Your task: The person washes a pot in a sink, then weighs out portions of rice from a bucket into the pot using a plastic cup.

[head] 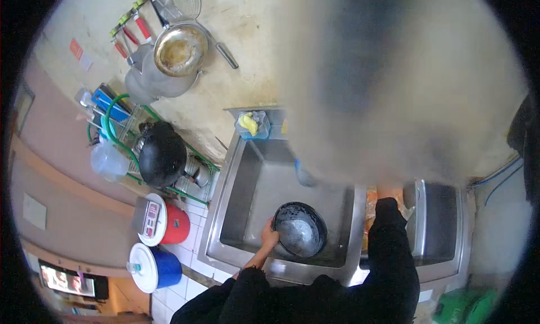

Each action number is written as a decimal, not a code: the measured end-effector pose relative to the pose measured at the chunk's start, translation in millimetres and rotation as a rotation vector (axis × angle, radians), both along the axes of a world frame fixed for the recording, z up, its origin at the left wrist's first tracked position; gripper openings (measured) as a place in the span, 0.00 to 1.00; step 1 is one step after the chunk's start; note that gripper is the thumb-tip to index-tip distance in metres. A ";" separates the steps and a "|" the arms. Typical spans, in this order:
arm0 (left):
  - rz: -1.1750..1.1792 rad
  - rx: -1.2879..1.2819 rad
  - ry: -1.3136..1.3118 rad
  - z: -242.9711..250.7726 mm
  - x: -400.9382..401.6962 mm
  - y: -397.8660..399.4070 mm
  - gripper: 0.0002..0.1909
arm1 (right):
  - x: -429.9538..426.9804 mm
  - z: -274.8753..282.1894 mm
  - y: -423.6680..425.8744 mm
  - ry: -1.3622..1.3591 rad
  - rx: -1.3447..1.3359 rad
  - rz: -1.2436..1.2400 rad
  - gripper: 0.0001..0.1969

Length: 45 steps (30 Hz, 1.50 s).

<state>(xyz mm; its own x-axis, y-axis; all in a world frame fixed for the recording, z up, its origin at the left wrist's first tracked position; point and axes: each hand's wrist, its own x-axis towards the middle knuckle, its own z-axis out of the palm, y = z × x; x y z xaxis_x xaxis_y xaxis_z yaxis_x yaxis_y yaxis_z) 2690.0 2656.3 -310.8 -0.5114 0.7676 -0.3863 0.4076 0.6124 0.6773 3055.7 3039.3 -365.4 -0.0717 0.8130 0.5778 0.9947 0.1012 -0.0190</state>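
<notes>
My left hand grips the left rim of a round black bowl or pan. The vessel is tilted, its wet-looking inside facing up, in the front part of a stainless steel sink basin. My right arm, in a black sleeve, reaches over the right side of the sink. Only a bit of skin shows past its cuff; a large blurred shape close to the camera hides the rest of my right hand. A blue object, partly covered by the blur, is in the basin.
A clear tub with a yellow sponge or cloth sits on the sink's back ledge. To the left stand a green-framed rack with a black wok, a red bucket under a scale, and a blue bucket. Pans and strainers hang on the wall.
</notes>
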 end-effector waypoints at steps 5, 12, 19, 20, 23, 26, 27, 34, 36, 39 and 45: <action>0.062 0.137 -0.146 52.3 41.4 0.1 0.30 | -11.5 81.0 -45.8 -0.224 0.122 0.015 0.14; 0.180 0.282 -0.266 80.9 49.0 15.8 0.26 | -118.4 89.2 -55.3 0.991 -1.046 0.444 0.12; 0.127 0.381 -0.215 51.5 41.6 25.8 0.31 | -150.7 57.7 -88.4 1.885 -1.128 0.670 0.09; 0.113 0.360 -0.218 54.7 45.3 27.1 0.31 | -141.1 54.6 -89.0 1.901 -1.123 0.643 0.09; 0.160 0.390 -0.299 67.4 61.6 35.9 0.28 | -103.7 49.4 -92.9 1.834 -1.435 0.708 0.03; 0.163 0.450 -0.349 55.6 47.1 29.1 0.32 | -114.0 79.9 -119.3 1.882 -1.485 0.388 0.04; 0.153 0.440 -0.355 63.3 53.6 32.3 0.32 | -104.7 83.6 -119.0 1.960 -1.542 0.414 0.06; 0.076 0.388 -0.220 73.7 63.9 48.5 0.30 | -109.2 69.9 -121.7 1.988 -1.722 0.486 0.08; 0.038 0.437 -0.182 65.2 60.0 50.8 0.30 | -124.0 68.8 -120.9 1.991 -1.730 0.470 0.10; 0.053 0.418 -0.223 70.0 58.0 50.9 0.30 | -153.2 81.5 -125.2 1.945 -1.677 0.517 0.12; 0.165 0.393 -0.275 74.7 56.8 49.8 0.31 | -200.5 86.1 -147.9 1.592 -1.759 0.474 0.12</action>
<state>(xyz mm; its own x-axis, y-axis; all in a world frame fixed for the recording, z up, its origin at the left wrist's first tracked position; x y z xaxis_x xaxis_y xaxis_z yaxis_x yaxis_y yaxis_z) 2746.7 2706.1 -236.1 -0.5582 0.7993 -0.2223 0.1008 0.3314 0.9381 2855.2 2891.4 -279.3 -0.6917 0.4646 -0.5529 0.0730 -0.7167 -0.6935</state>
